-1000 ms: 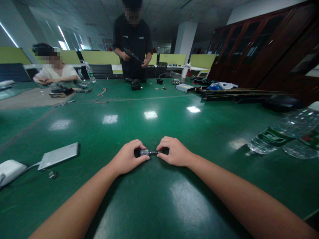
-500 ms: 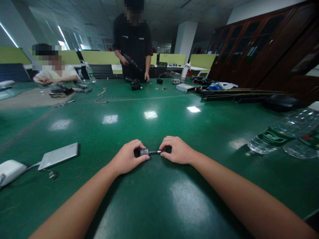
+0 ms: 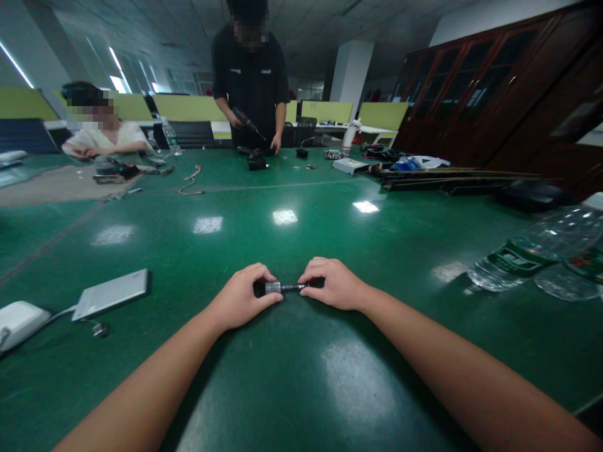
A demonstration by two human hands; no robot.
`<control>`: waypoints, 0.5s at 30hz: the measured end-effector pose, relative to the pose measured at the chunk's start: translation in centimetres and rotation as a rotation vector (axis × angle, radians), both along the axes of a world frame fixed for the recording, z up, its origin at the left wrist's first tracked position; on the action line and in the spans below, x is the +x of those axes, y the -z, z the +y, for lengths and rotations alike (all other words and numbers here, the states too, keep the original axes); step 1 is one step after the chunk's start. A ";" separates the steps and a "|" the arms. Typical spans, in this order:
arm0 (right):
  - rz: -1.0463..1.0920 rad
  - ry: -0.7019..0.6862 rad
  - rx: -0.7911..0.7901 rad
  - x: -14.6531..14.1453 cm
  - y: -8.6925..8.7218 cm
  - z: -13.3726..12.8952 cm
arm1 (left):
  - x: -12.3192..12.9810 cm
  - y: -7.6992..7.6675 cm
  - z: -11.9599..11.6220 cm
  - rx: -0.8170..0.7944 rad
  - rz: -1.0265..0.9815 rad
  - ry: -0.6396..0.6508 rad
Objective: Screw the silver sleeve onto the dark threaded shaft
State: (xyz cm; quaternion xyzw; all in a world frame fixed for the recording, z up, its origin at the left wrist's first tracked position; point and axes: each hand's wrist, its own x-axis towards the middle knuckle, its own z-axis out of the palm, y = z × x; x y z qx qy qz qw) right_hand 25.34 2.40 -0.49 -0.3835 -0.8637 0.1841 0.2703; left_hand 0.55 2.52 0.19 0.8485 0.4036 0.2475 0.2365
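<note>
My left hand (image 3: 239,298) is closed, its thumb and fingers round a small grey metal cylinder (image 3: 273,287). A thin dark shaft (image 3: 289,287) with a shiny section runs from the cylinder to the right. My right hand (image 3: 338,285) pinches the shaft's far end between thumb and fingertips. Cylinder and shaft lie in one line, level, just over or on the green tabletop (image 3: 277,351). The shaft's tip is partly hidden by my right fingers.
At left lie a silver power bank (image 3: 113,294) and a white device (image 3: 21,323) with a cable. Water bottles (image 3: 513,257) stand at right. Across the table a person in black holds a power drill (image 3: 247,122); another person sits at left. Black strips (image 3: 438,179) lie at the back right.
My right fingertips have shifted slightly left along the shaft, nearer the cylinder. My left hand has stayed in place. The standing person's free hand and drill have moved slightly.
</note>
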 end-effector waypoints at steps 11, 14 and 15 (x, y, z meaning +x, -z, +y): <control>0.022 -0.008 0.024 -2.4 0.7 -0.8 | 0.1 0.5 -0.1 0.029 -0.039 0.071; 0.027 -0.036 0.032 -2.3 0.7 -0.8 | 0.1 0.3 -0.1 0.020 -0.042 0.080; 0.027 -0.047 0.034 -2.3 0.7 -0.8 | 0.1 0.3 -0.1 0.020 -0.045 0.081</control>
